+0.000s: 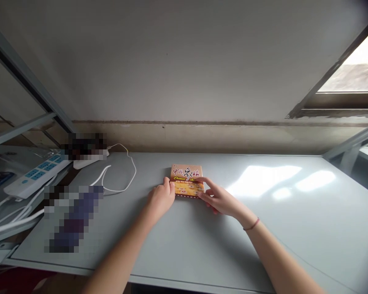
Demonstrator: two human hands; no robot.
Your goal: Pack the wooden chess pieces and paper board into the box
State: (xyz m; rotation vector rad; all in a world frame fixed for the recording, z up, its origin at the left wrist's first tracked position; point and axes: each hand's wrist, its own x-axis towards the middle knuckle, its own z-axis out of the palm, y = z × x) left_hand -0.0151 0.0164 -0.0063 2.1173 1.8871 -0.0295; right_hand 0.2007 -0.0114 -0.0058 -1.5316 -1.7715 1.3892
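A small Chinese chess box [187, 181], orange and yellow with printed lettering, rests on the grey table [178, 249]. My left hand [162, 198] is at the box's left side, its fingers bent together against the edge. On the other side, my right hand [216, 196] grips the right edge, with the index finger on top and the thumb at the near right corner. A thin reddish band circles my right wrist.
At the left lie a white power strip [38, 175] with blue sockets, white cables [135, 167] and a blurred-out dark blue item [76, 218]. Metal frame posts stand at both sides. A wall runs behind the table.
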